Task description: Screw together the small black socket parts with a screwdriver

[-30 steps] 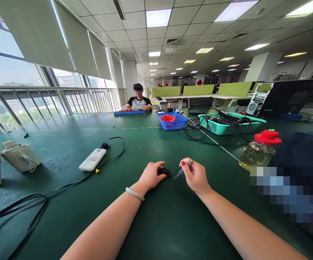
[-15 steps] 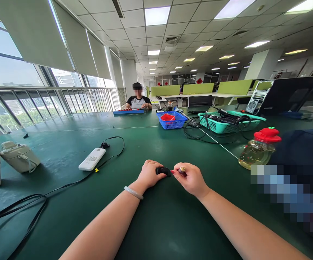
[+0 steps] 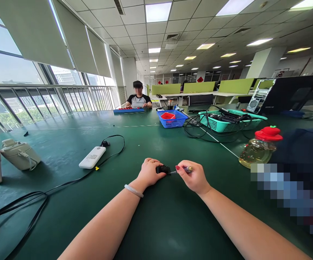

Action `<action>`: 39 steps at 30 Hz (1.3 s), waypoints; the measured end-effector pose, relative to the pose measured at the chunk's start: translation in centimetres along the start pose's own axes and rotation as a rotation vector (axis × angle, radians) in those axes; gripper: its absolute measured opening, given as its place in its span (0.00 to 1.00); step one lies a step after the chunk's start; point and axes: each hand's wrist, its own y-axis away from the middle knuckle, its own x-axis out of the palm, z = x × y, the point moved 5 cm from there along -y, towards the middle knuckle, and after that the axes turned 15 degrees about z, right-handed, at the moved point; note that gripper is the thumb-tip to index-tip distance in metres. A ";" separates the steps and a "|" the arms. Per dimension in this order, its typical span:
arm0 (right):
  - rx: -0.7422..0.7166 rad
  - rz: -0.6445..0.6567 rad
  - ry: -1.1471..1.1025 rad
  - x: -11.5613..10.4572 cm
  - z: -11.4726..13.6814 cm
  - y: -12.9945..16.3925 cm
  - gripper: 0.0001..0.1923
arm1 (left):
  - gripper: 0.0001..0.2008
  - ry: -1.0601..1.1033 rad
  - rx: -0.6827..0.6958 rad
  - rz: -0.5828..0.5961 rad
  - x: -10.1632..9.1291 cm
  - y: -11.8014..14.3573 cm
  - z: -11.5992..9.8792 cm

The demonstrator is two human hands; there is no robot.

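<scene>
Low over the green tabletop [image 3: 145, 133], my left hand [image 3: 149, 172] is closed around a small black object [image 3: 163, 169], whose kind I cannot make out. Facing it from the right, my right hand [image 3: 193, 176] grips a screwdriver [image 3: 189, 169]. Its thin metal shaft points left, and the tip meets or nearly meets the right end of the black object. Fingers cover much of the handle, leaving its brownish end in sight.
Left lie a white power bank [image 3: 92, 157], a black cable [image 3: 61, 187] and a beige bottle [image 3: 20, 154]. Blue [image 3: 172, 122] and teal baskets [image 3: 218, 124] stand ahead. A red-lidded jar [image 3: 259, 150] is at right. A person [image 3: 138, 97] sits across the table.
My right hand has turned the screwdriver, so its shaft now shows between the fingers and the black object. My left hand stays in place.
</scene>
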 end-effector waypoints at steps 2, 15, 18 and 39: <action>-0.007 0.007 -0.005 0.1 0.0 0.0 0.22 | 0.20 0.001 -0.003 0.000 0.0 0.0 0.0; -0.088 0.027 0.121 0.5 0.2 0.1 0.19 | 0.22 -0.015 -0.042 0.018 0.2 -0.1 0.2; -0.116 0.030 0.140 0.6 0.3 0.2 0.18 | 0.22 -0.010 -0.046 0.016 0.2 0.0 0.1; -0.400 0.096 0.398 1.8 2.6 0.4 0.09 | 0.21 -0.024 -0.027 -0.006 0.4 -0.2 0.5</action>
